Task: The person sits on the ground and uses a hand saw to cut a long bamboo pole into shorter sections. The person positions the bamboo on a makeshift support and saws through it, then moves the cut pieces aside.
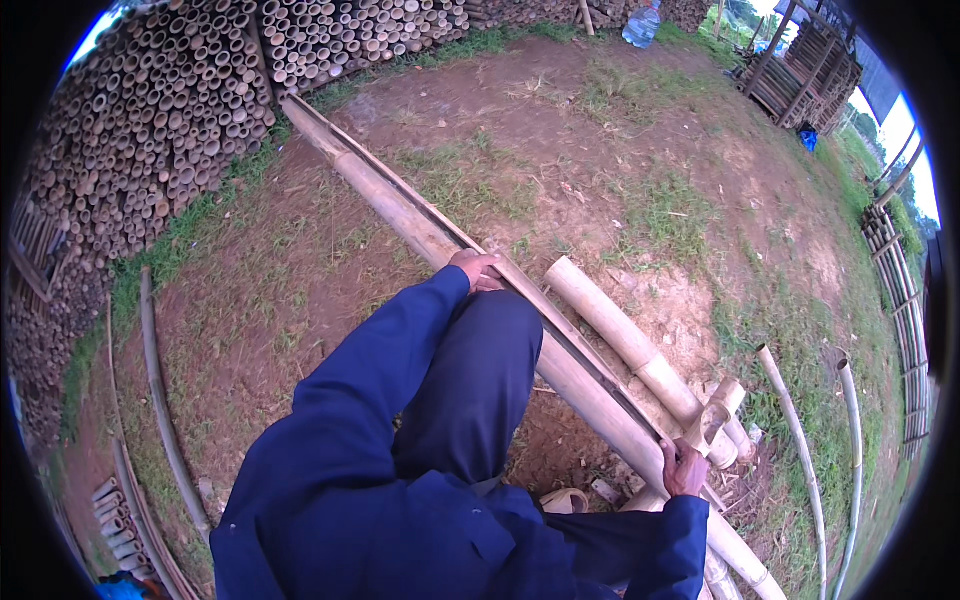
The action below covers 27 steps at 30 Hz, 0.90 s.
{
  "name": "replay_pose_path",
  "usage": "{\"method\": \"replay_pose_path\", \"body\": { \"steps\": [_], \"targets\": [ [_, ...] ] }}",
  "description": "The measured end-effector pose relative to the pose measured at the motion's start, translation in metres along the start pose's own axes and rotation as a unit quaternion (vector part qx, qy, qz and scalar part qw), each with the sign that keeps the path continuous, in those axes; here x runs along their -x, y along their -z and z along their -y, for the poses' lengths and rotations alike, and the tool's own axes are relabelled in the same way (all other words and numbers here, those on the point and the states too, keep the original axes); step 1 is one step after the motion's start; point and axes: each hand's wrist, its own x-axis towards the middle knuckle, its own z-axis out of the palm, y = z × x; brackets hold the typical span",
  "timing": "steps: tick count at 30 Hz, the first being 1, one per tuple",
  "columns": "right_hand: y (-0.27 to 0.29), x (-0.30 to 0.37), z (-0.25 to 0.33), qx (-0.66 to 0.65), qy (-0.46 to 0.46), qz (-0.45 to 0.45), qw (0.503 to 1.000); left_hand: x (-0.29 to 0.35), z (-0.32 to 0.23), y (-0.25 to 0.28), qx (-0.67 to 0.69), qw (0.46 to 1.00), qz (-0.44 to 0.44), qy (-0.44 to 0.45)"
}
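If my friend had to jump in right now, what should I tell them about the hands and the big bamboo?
Left hand: gripping the long bamboo pole partway along, where it is split lengthwise.
Right hand: closed on the same pole lower down, near a knife-like tool; whether it holds the tool is unclear.
A shorter bamboo piece lies beside the pole; stacked bamboo stands behind.
Done: split open along most of the visible length.
Left: cannot tell how far the split still has to run.

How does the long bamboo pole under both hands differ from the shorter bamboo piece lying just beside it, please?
The long split pole runs from the stacked ends toward the person; the short piece spans far less. The left hand and right hand rest on the pole; the piece lies untouched. Both are pale bamboo.
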Motion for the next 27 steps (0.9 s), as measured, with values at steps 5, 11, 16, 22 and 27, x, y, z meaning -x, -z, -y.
{"method": "replay_pose_path", "body": {
  "steps": [5,11,16,22,27],
  "targets": [
    [-0.005,-0.005,0.001,0.013,-0.009,-0.029,0.999,0.001,-0.018,-0.008,-0.03,0.999,0.043,-0.005],
    [-0.007,-0.025,-0.017,0.054,-0.067,-0.035,0.996,-0.014,0.002,0.01,-0.097,0.965,-0.177,-0.17],
    [-0.006,-0.07,-0.042,0.072,-0.096,-0.001,0.993,-0.053,0.051,0.113,-0.1,0.897,-0.387,-0.19],
    [-0.02,-0.162,-0.094,-0.003,-0.108,0.014,0.994,-0.06,0.066,0.173,0.037,0.944,-0.327,-0.006],
    [-0.048,-0.188,-0.122,0.065,-0.134,-0.018,0.989,-0.067,0.05,0.142,0.077,0.956,-0.282,0.008]
  ]
}}
